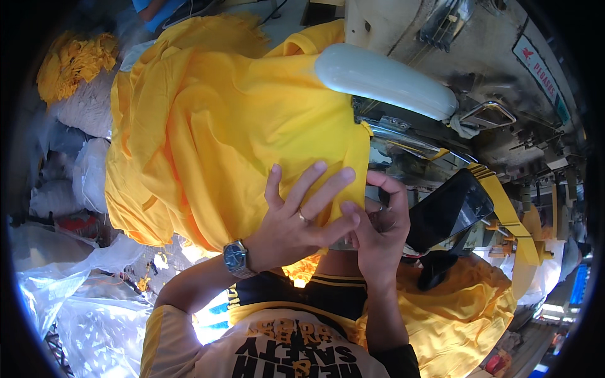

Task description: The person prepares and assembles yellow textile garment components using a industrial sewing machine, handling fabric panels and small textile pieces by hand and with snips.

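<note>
— How did the yellow cloth [239, 126] look?
— Bright, creased, heaped left of the sewing machine [441, 75]. Your left hand [302, 217] lay spread on it; your right hand [378, 230] pinched its edge.

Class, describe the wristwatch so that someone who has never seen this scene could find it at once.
Start from the big heap of yellow cloth that fills the middle of the view. The left hand lies flat on the cloth's lower edge, beside the right hand. The watch sits on the left wrist: a dark blue face on a silver metal band, the only watch in view.
</note>
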`<action>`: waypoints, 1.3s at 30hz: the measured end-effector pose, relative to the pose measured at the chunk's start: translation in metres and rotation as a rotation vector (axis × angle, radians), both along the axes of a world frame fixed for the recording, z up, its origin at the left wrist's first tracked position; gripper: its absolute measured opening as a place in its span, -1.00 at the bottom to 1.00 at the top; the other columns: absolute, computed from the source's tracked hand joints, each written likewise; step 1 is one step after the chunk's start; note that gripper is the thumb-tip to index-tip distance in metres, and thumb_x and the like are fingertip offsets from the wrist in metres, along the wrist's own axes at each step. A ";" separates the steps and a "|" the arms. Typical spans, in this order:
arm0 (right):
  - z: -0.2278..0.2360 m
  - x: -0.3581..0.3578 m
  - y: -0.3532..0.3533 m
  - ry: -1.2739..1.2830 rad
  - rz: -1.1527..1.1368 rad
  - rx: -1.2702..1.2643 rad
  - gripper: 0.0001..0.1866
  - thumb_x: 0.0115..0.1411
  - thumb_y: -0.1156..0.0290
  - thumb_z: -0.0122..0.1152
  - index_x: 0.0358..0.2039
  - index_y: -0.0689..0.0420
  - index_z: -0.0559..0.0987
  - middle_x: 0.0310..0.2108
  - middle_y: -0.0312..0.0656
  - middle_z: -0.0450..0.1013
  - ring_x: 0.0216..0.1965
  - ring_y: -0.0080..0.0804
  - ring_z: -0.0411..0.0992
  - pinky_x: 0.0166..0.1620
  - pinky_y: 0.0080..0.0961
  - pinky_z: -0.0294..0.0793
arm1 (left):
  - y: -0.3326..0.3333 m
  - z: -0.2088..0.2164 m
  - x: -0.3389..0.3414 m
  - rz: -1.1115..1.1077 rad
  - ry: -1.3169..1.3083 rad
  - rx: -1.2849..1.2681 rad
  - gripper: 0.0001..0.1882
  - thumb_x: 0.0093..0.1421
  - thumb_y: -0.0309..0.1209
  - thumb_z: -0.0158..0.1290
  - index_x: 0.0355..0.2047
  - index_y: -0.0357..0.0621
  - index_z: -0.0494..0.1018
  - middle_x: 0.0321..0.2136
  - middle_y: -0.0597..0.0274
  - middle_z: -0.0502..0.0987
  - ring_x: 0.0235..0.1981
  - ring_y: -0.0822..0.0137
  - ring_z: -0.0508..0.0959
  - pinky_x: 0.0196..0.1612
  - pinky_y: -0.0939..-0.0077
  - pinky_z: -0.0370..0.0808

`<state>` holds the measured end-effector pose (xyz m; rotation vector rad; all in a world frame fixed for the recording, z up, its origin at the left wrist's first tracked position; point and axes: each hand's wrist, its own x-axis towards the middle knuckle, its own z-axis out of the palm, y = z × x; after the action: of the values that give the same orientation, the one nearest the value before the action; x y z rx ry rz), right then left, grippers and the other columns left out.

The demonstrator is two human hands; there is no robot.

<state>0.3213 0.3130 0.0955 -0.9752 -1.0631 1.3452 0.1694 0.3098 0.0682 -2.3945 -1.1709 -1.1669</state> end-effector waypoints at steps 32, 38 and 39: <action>-0.031 0.000 -0.005 -0.595 -0.160 0.386 -0.63 0.14 0.55 0.29 -0.02 0.20 0.49 -0.61 -0.22 0.48 -0.68 -0.63 0.33 -0.55 -0.65 0.34 | 0.102 0.062 -0.020 -0.006 0.007 -0.156 -0.85 -0.03 -0.49 0.09 -0.41 -0.12 0.60 -0.35 0.27 0.58 -0.24 0.25 0.53 0.22 -0.05 0.15; -0.040 0.007 0.000 -0.737 0.059 0.340 -0.69 0.12 0.41 0.33 -0.16 0.26 0.50 -0.53 -0.13 0.51 -0.56 -0.26 0.51 -0.44 -0.44 0.47 | 0.122 0.050 -0.034 0.027 -0.274 -0.295 -0.75 0.06 -0.37 0.10 -0.25 -0.14 0.60 -0.28 0.08 0.51 -0.19 0.17 0.49 -0.01 0.18 0.33; -0.026 0.009 0.000 -0.833 0.129 0.316 -0.67 0.12 0.37 0.32 -0.16 0.27 0.50 -0.52 -0.11 0.52 -0.52 -0.17 0.52 -0.39 -0.39 0.48 | 0.123 0.048 -0.040 0.050 -0.307 -0.322 -0.72 0.07 -0.36 0.09 -0.21 -0.14 0.60 -0.26 0.04 0.50 -0.18 0.16 0.49 -0.04 0.22 0.35</action>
<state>0.3306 0.3131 0.0694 -1.2677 -1.9214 0.8109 0.1292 0.4324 0.1162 -2.4484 -1.6151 -1.4656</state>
